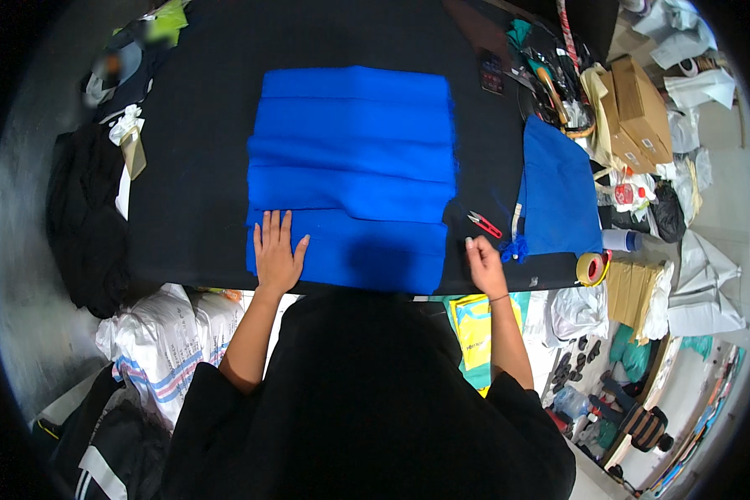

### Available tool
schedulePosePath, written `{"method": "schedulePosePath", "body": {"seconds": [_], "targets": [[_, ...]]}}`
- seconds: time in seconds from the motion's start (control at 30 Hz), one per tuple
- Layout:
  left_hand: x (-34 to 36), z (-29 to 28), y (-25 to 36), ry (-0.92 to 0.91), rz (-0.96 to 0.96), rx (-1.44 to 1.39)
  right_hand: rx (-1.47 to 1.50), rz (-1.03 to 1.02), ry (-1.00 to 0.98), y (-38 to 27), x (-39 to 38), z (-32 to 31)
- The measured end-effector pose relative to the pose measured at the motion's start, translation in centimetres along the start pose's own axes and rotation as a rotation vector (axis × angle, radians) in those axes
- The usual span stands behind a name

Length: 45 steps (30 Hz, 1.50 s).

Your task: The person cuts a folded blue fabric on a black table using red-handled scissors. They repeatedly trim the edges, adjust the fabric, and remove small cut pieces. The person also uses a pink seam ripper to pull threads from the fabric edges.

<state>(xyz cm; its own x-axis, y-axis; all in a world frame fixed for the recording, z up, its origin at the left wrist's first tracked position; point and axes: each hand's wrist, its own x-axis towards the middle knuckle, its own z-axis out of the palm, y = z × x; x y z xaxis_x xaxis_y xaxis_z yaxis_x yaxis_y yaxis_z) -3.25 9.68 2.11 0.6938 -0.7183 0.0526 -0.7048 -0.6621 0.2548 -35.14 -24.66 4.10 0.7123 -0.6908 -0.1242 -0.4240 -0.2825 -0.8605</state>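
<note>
A blue piece of fabric lies on the black-covered table, creased across in several horizontal folds, with a frayed right edge. My left hand rests flat on its lower left part, fingers spread. Just past the fabric's lower right side, my right hand is closed with the fingers curled in; whatever it may hold is hidden. Red thread snips lie beyond that hand, apart from it. A tuft of blue thread sits to the right of the snips.
A darker blue cloth lies at the table's right, with a tape roll at its near corner. Farther back are a phone and a cluttered basket. Cardboard boxes stand beyond the right edge. Black cloth hangs at the left.
</note>
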Motion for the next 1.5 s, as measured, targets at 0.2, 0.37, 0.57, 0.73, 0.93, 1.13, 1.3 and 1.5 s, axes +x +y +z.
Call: {"method": "schedulePosePath", "body": {"seconds": [0.2,0.37,0.57,0.73,0.93,1.13,1.3,1.5], "targets": [[0.3,-0.7,-0.2,-0.026,0.023,0.033,-0.496,0.048,0.204,2.0,-2.0,-11.9],[0.6,-1.2,-0.1,-0.057,0.02,0.031,-0.844,0.01,0.344,4.3,-2.4,-16.8],[0.5,-1.7,-0.4,-0.072,0.047,0.001,-0.955,-0.009,0.485,6.5,-2.3,-19.0],[0.9,-2.1,-0.4,-0.096,0.044,-0.027,-0.994,0.015,0.528,8.5,-2.7,-21.2],[1.2,-2.2,-0.8,-0.112,0.042,-0.056,-0.763,-0.078,0.515,9.0,-2.6,-20.6],[1.9,-2.6,0.6,0.1,0.081,-0.047,-0.18,0.13,0.33,6.1,-2.5,-15.2],[3.0,-2.4,4.1,0.216,0.101,-0.168,-0.38,0.033,0.328,5.2,-3.2,-13.1],[3.4,-2.1,9.8,0.093,0.253,-0.382,-0.773,-0.088,0.39,2.3,-3.2,-11.1]]}}
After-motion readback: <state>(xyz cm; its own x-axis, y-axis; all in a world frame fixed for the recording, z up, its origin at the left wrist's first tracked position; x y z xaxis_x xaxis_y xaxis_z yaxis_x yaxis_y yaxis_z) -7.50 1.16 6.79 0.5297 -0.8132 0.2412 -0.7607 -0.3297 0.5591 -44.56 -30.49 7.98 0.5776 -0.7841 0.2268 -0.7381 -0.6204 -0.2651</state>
